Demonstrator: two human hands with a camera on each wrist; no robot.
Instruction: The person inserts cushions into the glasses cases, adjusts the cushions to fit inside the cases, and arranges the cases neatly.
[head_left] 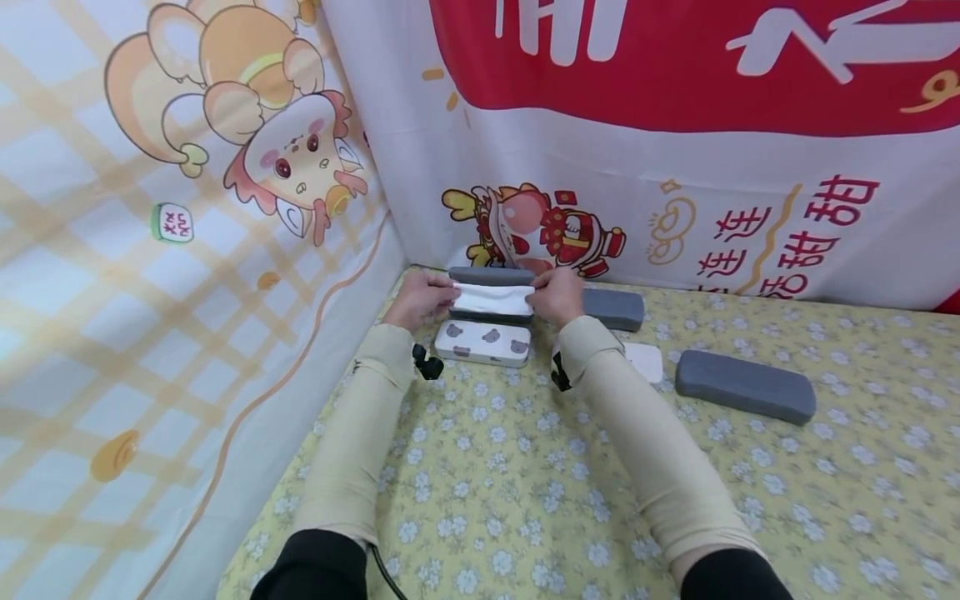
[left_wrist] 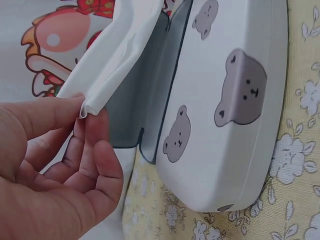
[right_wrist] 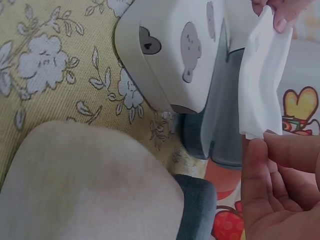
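A folded white cloth (head_left: 493,297) is stretched into a strip between both hands, over an open grey glasses case (head_left: 491,275) whose lid is raised against the back wall. My left hand (head_left: 418,298) pinches the cloth's left end between thumb and fingertips. At the opposite end, my right hand (head_left: 558,297) pinches it likewise, thumb against finger in the right wrist view. Just in front of the open case lies a closed white glasses case with bear faces (head_left: 482,342). The cloth hides part of the grey case's inside.
To the right lie a grey case (head_left: 615,309) by the wall, a white rounded case (head_left: 647,362) partly behind the right arm, and another grey case (head_left: 744,387). A flowered cloth (head_left: 510,492) covers the table. Printed fabric walls (head_left: 360,275) border the left and back.
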